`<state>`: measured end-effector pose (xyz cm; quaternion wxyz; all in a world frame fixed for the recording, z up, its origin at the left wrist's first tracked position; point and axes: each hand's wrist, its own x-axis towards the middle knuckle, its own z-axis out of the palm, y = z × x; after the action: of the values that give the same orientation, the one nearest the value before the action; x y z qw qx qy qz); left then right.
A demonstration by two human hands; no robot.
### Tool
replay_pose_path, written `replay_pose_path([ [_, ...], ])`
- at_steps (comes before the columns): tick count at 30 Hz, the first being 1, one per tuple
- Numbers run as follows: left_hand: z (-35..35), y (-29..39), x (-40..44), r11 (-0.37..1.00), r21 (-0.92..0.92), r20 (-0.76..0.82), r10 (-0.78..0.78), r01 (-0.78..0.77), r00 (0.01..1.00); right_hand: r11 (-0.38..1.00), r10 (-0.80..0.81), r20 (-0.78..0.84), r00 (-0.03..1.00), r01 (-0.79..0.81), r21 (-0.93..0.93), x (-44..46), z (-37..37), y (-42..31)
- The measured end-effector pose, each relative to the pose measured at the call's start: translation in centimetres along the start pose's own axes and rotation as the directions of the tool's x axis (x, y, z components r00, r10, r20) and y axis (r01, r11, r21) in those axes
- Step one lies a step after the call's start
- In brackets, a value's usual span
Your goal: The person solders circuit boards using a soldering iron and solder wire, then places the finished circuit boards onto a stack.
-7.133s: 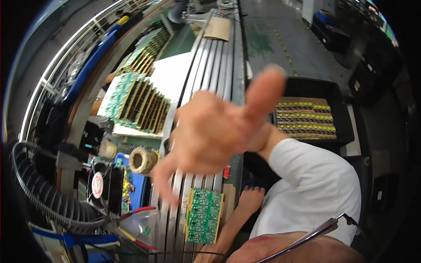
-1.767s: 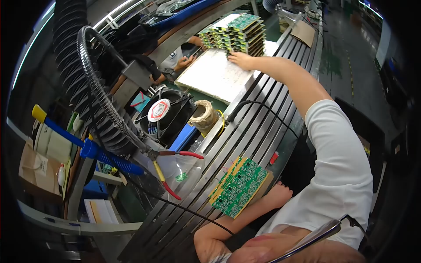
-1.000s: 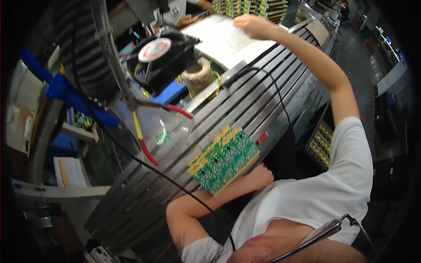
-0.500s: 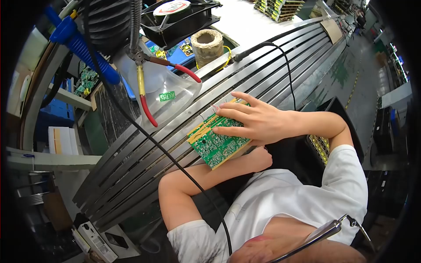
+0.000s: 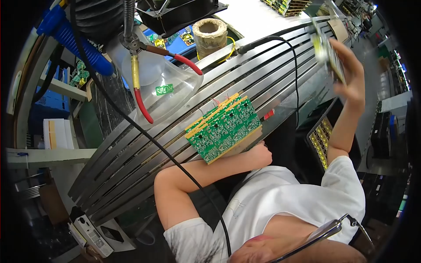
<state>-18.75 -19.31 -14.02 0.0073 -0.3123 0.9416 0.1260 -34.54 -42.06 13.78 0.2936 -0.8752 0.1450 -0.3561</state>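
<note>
Green circuit boards with tan edge strips (image 5: 226, 129) stand close together on the slatted metal bench, their solder side toward me. My left hand (image 5: 261, 155) is a closed fist just below their right end, with that forearm along their near edge; the inside of the fist is hidden. Raised at the upper right, my right hand (image 5: 351, 72) grips a circuit board (image 5: 330, 55), blurred by motion and seen nearly edge-on. A small red piece (image 5: 269, 115) lies to the right of the standing boards.
A clear funnel hood (image 5: 175, 85) and red-handled pliers (image 5: 142, 103) hang over the slatted bench (image 5: 127, 175). Behind are a cardboard roll (image 5: 210, 39) and a fan (image 5: 180, 15). A black cable (image 5: 153, 140) crosses the view. A black bin (image 5: 321, 140) with yellow parts stands at right.
My right hand has left the standing boards and swung up to the right, now with a board in it. The red piece is uncovered. My left fist has barely moved.
</note>
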Motion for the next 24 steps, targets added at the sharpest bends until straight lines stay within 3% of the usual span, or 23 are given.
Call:
replay_pose_path([
  [5,0.2,0.0,0.2,1.0,0.011,-0.027,0.015,-0.015,1.0,0.888,0.107,-0.039,0.993,-0.113,-0.446,6.6,-0.5,9.2],
  [9,-1.4,-0.2,0.0,1.0,-0.013,0.082,0.013,-0.012,0.997,0.776,0.339,0.039,0.94,-0.256,-0.576,14.7,6.4,14.3],
  [12,-1.3,0.0,0.0,1.0,-0.021,0.118,0.025,-0.023,0.993,0.657,0.339,-0.003,0.941,-0.24,-0.714,18.4,11.2,17.1],
  [15,-1.4,-0.2,0.0,1.0,-0.022,0.092,0.008,-0.006,0.996,0.606,0.448,-0.074,0.891,-0.363,-0.707,18.7,14.5,19.9],
  [22,-1.3,-0.3,-0.2,1.0,-0.003,0.073,0.019,-0.019,0.997,0.563,0.518,-0.113,0.848,-0.437,-0.702,18.5,13.6,20.5],
  [23,-1.4,-0.3,-0.2,1.0,-0.004,0.064,0.024,-0.024,0.998,0.686,0.524,0.028,0.851,-0.402,-0.606,18.9,12.9,23.5],
  [24,-1.4,-0.3,-0.2,1.0,-0.008,0.065,0.02,-0.02,0.998,0.689,0.524,0.033,0.851,-0.401,-0.604,18.8,13.3,23.1],
])
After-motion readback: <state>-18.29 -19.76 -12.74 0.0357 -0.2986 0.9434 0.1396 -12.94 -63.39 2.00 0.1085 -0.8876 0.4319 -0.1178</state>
